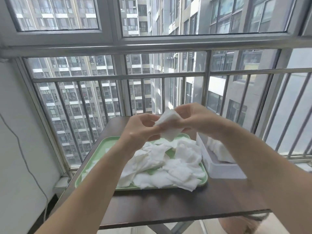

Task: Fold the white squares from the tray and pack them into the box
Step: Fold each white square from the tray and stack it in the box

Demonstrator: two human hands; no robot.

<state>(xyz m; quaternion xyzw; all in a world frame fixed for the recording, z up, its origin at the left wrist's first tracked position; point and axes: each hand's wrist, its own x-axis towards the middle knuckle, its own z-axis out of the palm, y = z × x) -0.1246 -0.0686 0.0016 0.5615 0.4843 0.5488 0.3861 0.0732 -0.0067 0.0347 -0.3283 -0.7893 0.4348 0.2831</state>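
Observation:
A folded white square (169, 125) is held up in the air above the tray, pinched from both sides. My left hand (143, 127) grips its left edge and my right hand (194, 119) grips its right edge. Below them a pale green tray (94, 159) carries a loose heap of several unfolded white squares (168, 164). To the tray's right stands a white box (224, 169) with a row of folded squares (217, 147) packed upright inside; my right forearm hides part of it.
The tray and box rest on a small dark brown table (168, 203). Behind it runs a metal railing (162, 76) in front of large windows. A white wall with a hanging cable (25, 159) is at the left.

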